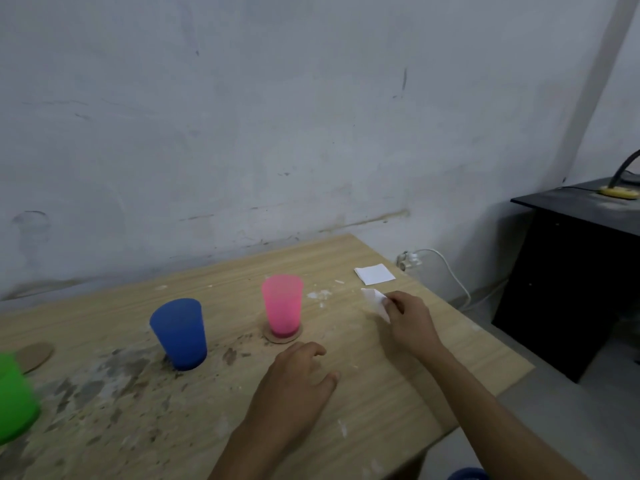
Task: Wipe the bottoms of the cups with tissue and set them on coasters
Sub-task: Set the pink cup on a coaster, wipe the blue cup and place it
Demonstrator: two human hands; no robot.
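Note:
A pink cup (282, 304) stands upright on a round brown coaster (277, 338) near the table's middle. Left of it a blue cup (180, 333) stands upright on the bare wood. A green cup (14, 398) is cut off by the left edge, with a second coaster (34, 355) just behind it. My right hand (407, 318) pinches a crumpled white tissue (375, 299) low over the table, right of the pink cup. My left hand (294, 379) rests on the table in front of the pink cup, fingers relaxed and holding nothing.
A folded white tissue (374, 274) lies near the table's far right corner. The wooden table (398, 410) is stained and dusty at the left. A black cabinet (571, 271) stands to the right, with a wall socket and cable (410, 260) between. The wall is close behind.

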